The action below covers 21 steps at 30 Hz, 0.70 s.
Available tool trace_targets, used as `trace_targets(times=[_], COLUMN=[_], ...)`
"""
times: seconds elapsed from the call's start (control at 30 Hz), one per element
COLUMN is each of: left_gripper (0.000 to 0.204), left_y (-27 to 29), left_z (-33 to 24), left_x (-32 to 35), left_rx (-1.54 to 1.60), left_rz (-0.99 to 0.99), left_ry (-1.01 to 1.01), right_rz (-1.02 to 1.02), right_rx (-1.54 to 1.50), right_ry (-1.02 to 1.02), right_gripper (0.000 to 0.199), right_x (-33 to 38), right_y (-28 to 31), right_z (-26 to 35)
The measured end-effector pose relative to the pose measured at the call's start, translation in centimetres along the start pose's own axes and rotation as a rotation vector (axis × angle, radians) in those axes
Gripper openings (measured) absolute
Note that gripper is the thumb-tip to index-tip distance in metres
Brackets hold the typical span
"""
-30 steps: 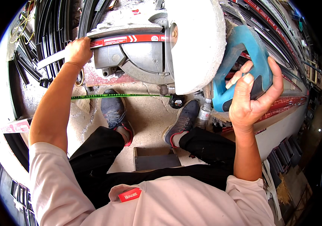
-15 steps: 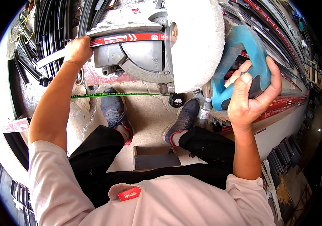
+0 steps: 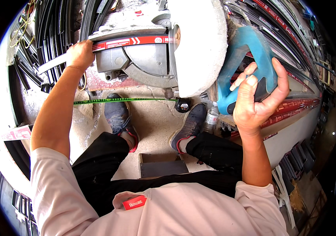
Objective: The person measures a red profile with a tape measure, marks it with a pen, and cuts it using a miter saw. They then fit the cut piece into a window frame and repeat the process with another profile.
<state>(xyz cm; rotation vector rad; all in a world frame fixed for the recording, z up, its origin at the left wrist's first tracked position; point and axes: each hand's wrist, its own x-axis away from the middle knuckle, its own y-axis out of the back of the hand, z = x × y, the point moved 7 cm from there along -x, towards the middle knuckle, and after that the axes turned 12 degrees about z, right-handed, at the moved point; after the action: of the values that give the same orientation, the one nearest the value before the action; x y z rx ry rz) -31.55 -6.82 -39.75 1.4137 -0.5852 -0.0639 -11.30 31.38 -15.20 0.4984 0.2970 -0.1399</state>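
A grey chop saw with a red-striped blade guard and a pale dusty motor housing fills the top middle. My right hand is shut on its blue handle at the right. My left hand presses down on a pale flat metal strip that lies on the saw's bed, just left of the guard. I sit behind the saw, and my two shoes rest on the floor under it.
Dark metal profiles are stacked at the upper left, and red and dark bars run along the right. A green tape measure with a black case lies on the floor beside a plastic bottle. A grey box sits between my legs.
My right hand on the blue handle has shifted slightly. The left hand, the strip and the saw head look unmoved.
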Motion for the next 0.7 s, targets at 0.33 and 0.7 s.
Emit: trace_targets(times=[0.33, 0.7], left_gripper=[0.013, 0.013], left_y=[0.2, 0.0], left_z=[-0.2, 0.1], left_x=[0.0, -0.1], left_rx=[-0.010, -0.008], left_rz=[0.042, 0.031], left_ry=[0.029, 0.029], right_rz=[-0.026, -0.023], right_rx=[0.021, 0.060], right_ry=[-0.003, 0.043], right_gripper=[0.057, 0.057], right_x=[1.0, 2.0], right_y=[0.3, 0.1], right_z=[-0.7, -1.2])
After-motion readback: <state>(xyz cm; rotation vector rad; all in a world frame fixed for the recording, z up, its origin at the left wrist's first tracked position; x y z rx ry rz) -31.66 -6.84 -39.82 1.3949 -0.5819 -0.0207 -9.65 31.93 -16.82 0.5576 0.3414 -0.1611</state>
